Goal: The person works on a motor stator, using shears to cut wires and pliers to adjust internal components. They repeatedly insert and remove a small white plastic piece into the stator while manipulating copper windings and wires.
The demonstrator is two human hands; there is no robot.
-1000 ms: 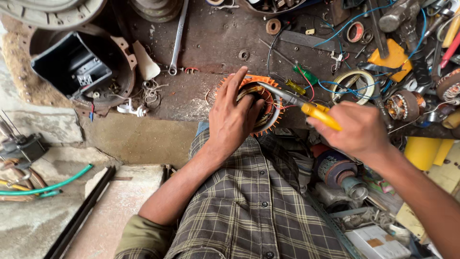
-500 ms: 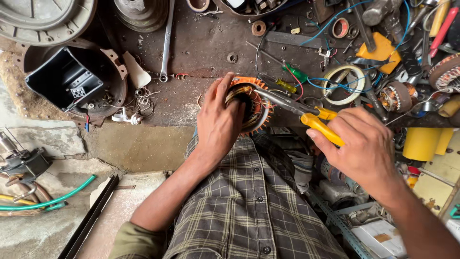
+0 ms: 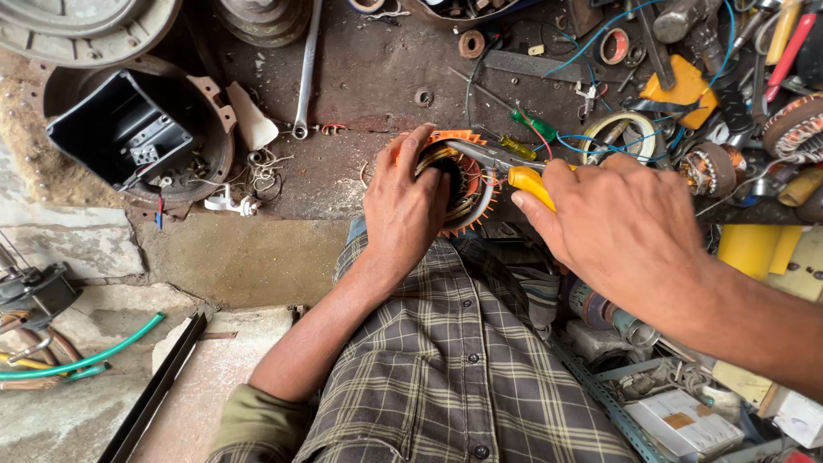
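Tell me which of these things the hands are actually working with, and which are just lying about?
In use:
left hand gripping the orange motor stator
right hand holding yellow-handled pliers at its windings

Lying about:
spanner
black box
tape roll
green hose
green screwdriver

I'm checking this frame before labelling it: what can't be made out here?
Head view, the only one:
- Near side of the orange motor stator: covered by the left hand.
- Yellow plier handles: mostly inside the right hand; the grip cannot be seen.
- Plier tips: lost among the windings, too small to tell what they pinch.
- Grey housing, top left: cut by the frame edge.
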